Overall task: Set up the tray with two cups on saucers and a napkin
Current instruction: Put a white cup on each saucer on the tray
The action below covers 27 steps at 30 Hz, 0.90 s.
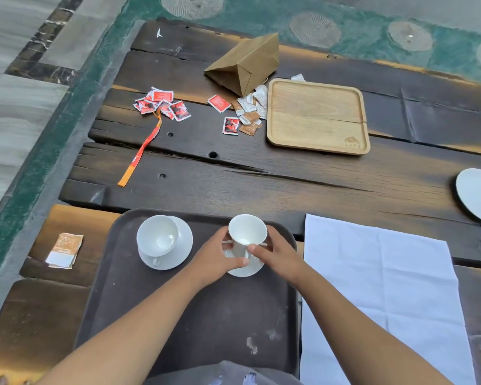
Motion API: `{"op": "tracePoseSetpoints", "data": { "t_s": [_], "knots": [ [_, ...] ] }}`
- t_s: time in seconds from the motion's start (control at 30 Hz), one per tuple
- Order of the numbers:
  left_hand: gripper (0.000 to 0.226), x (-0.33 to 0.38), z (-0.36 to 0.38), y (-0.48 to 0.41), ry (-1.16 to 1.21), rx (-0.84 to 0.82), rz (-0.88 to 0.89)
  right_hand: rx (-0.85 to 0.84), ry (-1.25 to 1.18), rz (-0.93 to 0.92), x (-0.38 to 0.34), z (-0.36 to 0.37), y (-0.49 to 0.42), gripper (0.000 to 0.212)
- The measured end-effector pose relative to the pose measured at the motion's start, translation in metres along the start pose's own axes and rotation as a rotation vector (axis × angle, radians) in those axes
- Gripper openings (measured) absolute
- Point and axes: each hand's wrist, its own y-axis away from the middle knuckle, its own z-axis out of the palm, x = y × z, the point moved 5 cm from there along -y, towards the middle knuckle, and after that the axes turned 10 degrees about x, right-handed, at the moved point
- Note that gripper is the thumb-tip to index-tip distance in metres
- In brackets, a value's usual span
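Observation:
A dark brown tray lies at the near edge of the wooden table. On its far left a white cup stands on a white saucer. On its far right a second white cup sits on another saucer, mostly hidden by my hands. My left hand holds this cup from the left and my right hand grips it from the right. A white napkin lies flat on the table just right of the tray.
A light wooden tray sits further back, beside a brown paper bag and scattered sachets. A white plate is at the right edge. A single sachet lies left of the dark tray.

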Motion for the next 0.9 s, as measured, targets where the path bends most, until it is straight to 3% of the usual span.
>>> {"op": "tracePoseSetpoints", "data": {
  "t_s": [0.9],
  "knots": [
    [0.091,-0.013,0.003,0.015,-0.122,0.046,0.083,-0.021,0.069,-0.077,0.017,0.007,0.014,0.07]
  ]
}}
